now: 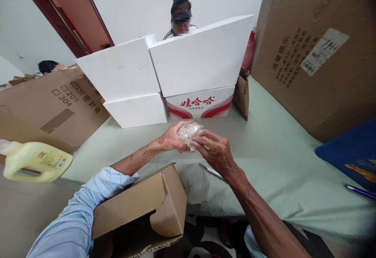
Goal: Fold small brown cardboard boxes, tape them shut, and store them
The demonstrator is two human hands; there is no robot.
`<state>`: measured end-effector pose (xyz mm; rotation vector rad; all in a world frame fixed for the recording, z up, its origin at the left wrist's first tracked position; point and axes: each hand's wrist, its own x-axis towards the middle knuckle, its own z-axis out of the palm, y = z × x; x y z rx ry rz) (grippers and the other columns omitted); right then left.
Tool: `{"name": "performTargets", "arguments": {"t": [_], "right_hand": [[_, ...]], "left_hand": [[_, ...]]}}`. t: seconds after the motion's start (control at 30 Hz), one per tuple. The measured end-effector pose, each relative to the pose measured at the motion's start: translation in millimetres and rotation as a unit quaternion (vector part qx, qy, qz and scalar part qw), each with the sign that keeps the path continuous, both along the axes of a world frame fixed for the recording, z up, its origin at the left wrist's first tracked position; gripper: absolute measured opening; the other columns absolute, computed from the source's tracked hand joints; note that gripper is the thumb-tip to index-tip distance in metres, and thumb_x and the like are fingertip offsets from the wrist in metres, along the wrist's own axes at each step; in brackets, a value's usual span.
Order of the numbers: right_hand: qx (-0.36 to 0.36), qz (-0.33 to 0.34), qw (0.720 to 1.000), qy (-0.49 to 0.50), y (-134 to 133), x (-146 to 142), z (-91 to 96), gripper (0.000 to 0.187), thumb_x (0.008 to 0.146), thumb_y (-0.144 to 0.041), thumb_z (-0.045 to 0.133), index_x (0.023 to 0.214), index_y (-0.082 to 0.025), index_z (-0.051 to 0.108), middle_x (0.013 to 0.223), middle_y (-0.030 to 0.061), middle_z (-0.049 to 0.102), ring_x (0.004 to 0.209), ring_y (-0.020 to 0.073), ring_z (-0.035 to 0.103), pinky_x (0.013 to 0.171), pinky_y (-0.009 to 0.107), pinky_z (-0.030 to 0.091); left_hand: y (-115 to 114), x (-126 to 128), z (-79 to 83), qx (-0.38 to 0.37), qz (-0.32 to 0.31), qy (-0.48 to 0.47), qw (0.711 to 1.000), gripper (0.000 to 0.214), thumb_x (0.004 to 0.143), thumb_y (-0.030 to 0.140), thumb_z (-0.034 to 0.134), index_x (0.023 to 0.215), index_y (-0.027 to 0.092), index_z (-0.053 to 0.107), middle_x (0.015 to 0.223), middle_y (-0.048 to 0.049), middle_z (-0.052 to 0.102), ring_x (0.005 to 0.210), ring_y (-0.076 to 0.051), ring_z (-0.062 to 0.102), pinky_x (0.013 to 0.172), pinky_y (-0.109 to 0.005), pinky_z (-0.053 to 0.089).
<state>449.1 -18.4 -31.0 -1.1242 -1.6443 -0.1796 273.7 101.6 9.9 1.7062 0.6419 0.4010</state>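
Note:
A crumpled clear plastic wrapping [189, 132] is held up between my two hands over the table; whether something is inside it I cannot make out. My left hand [174, 137] is closed around its left side. With bent fingers, my right hand [216, 148] pinches it from the right. Below my left forearm an opened brown cardboard box [129, 207] lies tilted at the table's near edge, its inside dark. A thin pale object [214, 171], partly hidden by my right wrist, rests on the cloth.
Stacked white boxes [199, 58] and a red-and-white printed box [202, 103] stand ahead. Large cartons flank them, left [53, 105] and right [317, 54]. A yellow jug [38, 162] is left; a blue item [352, 160] and pen [360, 191] are right. A person [180, 15] sits behind.

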Motion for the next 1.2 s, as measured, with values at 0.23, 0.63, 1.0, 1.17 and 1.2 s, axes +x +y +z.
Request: {"name": "performTargets", "arguments": {"t": [0.23,0.63,1.0,1.17,1.2], "right_hand": [[-0.012,-0.036,0.998,0.046,4.6,-2.6,-1.2,0.03,0.104,-0.031,0.067,0.075,-0.025,0.072,0.076,-0.0002,0.07,0.074,0.0179,0.062,0.084,0.039,0.047],[-0.053,-0.142,0.974,0.167,14.1,-8.7,-20.7,0.025,0.09,-0.04,0.078,0.072,-0.026,0.067,0.079,0.0011,0.064,0.079,0.0219,0.058,0.08,0.039,0.046],[-0.262,0.004,0.817,0.514,31.1,-8.6,-29.3,0.056,0.056,-0.057,0.089,0.093,-0.02,0.069,0.085,0.0058,0.073,0.075,0.0239,0.066,0.067,0.036,0.053],[-0.252,0.004,0.82,0.514,44.6,-15.6,-45.7,0.051,0.053,-0.054,0.087,0.087,-0.02,0.071,0.085,0.0071,0.077,0.076,0.0248,0.07,0.069,0.036,0.056],[-0.252,0.003,0.821,0.512,47.5,-17.0,-48.4,0.051,0.053,-0.055,0.086,0.087,-0.02,0.071,0.085,0.0072,0.077,0.076,0.0249,0.07,0.069,0.036,0.056]], "left_hand": [[-5.8,-1.7,4.1,0.043,-0.056,-0.01,0.997,0.099,0.059,0.018,0.092,0.151,0.02,0.055,0.111,-0.0046,0.07,0.079,-0.015,0.065,0.069,-0.027,0.054],[-11.9,5.0,0.2,0.054,-0.07,-0.02,0.996,0.082,0.065,0.02,0.088,0.142,0.021,0.058,0.101,-0.0011,0.068,0.07,-0.012,0.06,0.063,-0.024,0.05],[-0.2,4.4,-16.0,0.183,-0.101,-0.009,0.978,0.087,0.071,0.021,0.084,0.154,0.023,0.057,0.142,-0.0099,0.067,0.111,-0.028,0.07,0.091,-0.035,0.056],[9.1,4.1,-33.0,0.188,-0.139,-0.013,0.972,0.089,0.074,0.021,0.085,0.158,0.026,0.059,0.159,-0.012,0.062,0.142,-0.036,0.061,0.119,-0.048,0.048],[12.1,3.2,-35.1,0.18,-0.141,-0.007,0.974,0.091,0.074,0.023,0.086,0.16,0.026,0.058,0.161,-0.0127,0.061,0.146,-0.037,0.059,0.121,-0.05,0.046]]}}
